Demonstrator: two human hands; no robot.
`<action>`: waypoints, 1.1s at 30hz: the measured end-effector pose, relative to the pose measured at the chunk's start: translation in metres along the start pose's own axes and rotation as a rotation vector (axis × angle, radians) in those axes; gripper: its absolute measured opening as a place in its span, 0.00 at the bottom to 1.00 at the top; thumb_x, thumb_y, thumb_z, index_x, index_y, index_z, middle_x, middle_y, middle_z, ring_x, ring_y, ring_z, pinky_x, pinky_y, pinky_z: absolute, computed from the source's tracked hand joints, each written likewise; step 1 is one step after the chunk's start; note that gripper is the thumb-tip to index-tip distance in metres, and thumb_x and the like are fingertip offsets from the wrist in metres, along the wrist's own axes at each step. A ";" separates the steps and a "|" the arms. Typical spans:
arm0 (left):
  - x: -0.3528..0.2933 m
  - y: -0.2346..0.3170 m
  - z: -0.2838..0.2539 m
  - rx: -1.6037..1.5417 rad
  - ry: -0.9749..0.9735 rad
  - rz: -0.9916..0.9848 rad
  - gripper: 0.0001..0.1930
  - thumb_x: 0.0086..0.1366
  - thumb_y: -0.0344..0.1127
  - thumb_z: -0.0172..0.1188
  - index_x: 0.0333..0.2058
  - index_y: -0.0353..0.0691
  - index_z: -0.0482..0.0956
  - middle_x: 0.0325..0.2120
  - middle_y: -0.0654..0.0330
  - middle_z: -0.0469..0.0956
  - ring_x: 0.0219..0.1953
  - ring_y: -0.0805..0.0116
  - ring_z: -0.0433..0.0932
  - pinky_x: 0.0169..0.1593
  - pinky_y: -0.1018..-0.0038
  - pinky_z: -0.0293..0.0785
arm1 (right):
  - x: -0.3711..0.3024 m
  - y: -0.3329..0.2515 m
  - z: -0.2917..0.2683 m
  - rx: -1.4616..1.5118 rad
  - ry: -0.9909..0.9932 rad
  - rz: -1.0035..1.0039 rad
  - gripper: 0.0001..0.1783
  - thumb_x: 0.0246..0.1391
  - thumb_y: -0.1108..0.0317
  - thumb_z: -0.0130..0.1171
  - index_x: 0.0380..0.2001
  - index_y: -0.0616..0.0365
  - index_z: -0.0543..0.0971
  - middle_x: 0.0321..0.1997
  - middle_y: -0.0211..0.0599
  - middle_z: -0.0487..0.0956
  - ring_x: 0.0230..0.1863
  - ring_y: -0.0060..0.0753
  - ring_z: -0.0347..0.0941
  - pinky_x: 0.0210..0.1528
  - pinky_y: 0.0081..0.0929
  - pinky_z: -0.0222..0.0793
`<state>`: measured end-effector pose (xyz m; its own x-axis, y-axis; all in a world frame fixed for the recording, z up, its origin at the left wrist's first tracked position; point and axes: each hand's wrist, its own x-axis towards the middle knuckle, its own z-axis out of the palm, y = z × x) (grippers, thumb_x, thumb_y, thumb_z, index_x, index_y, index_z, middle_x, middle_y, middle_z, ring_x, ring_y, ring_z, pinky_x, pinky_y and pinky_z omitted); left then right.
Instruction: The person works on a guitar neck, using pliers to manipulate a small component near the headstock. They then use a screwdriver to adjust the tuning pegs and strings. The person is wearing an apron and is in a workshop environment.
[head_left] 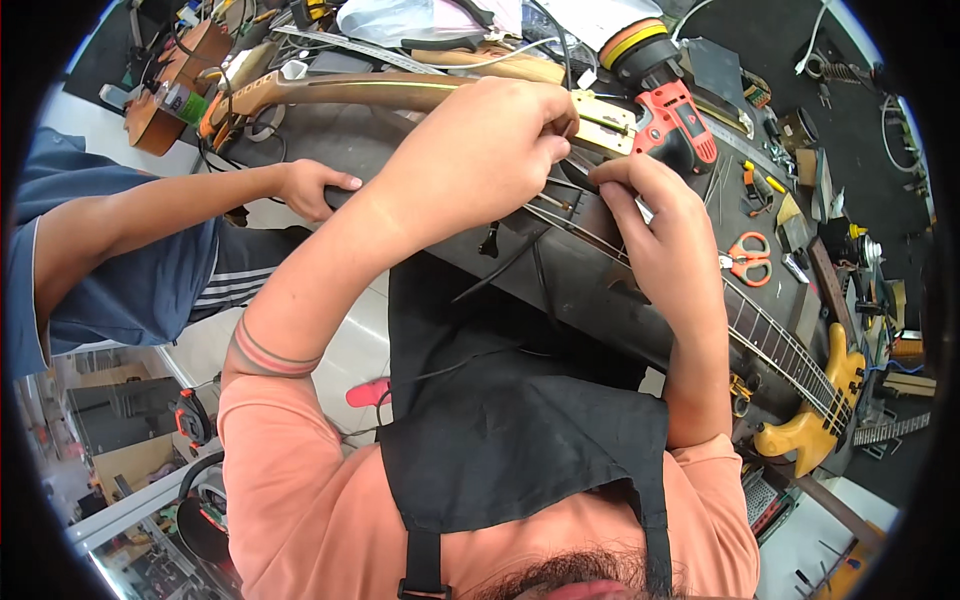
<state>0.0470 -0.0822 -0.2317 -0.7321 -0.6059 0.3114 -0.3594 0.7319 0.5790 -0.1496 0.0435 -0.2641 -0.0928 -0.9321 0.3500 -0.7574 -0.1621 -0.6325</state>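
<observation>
My left hand is above the bench with its thumb and fingers pinched together. My right hand faces it a little lower, thumb and forefinger also drawn together. Whatever is between the fingertips is too small and dark to name. Under and beside my right hand runs the fretted, stringed neck of a bass-like instrument, leading to a yellow wooden end at the right. Just beyond my fingertips lies a pale yellow slotted plate. Next to it is a red-and-black power polisher with a yellow-rimmed round pad.
Another wooden neck stretches along the bench's far left. Orange-handled scissors lie right of my right hand. Black cables hang over the near edge. At left, a co-worker's hand rests by the bench edge. Tools clutter the back.
</observation>
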 end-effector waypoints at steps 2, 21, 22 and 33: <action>0.001 0.002 0.001 -0.031 -0.021 -0.020 0.11 0.69 0.30 0.66 0.45 0.28 0.86 0.28 0.47 0.86 0.27 0.57 0.85 0.37 0.60 0.79 | -0.002 0.002 0.001 0.003 -0.003 0.014 0.07 0.68 0.71 0.63 0.45 0.60 0.86 0.43 0.48 0.87 0.49 0.56 0.84 0.53 0.44 0.78; 0.020 0.004 0.004 0.097 -0.128 -0.088 0.11 0.71 0.28 0.62 0.47 0.30 0.87 0.31 0.49 0.88 0.34 0.59 0.89 0.43 0.62 0.84 | -0.005 0.002 0.001 -0.002 -0.053 0.081 0.10 0.72 0.66 0.60 0.48 0.59 0.86 0.44 0.50 0.88 0.47 0.57 0.85 0.51 0.45 0.79; 0.019 0.006 0.007 0.172 -0.077 -0.042 0.11 0.70 0.29 0.62 0.47 0.30 0.87 0.32 0.48 0.88 0.36 0.55 0.89 0.45 0.60 0.84 | -0.005 0.002 0.001 -0.008 -0.058 0.084 0.10 0.72 0.66 0.60 0.48 0.59 0.86 0.44 0.50 0.88 0.47 0.58 0.85 0.51 0.46 0.79; -0.043 0.008 0.014 -0.101 0.143 0.190 0.05 0.69 0.21 0.63 0.42 0.31 0.82 0.36 0.51 0.85 0.35 0.52 0.84 0.43 0.65 0.81 | -0.008 0.002 0.002 -0.047 -0.054 0.016 0.10 0.73 0.65 0.59 0.45 0.59 0.85 0.42 0.48 0.87 0.48 0.58 0.84 0.50 0.50 0.78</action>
<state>0.0674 -0.0456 -0.2512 -0.6889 -0.5041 0.5209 -0.1589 0.8061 0.5700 -0.1490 0.0502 -0.2694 -0.0715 -0.9508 0.3016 -0.7859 -0.1325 -0.6040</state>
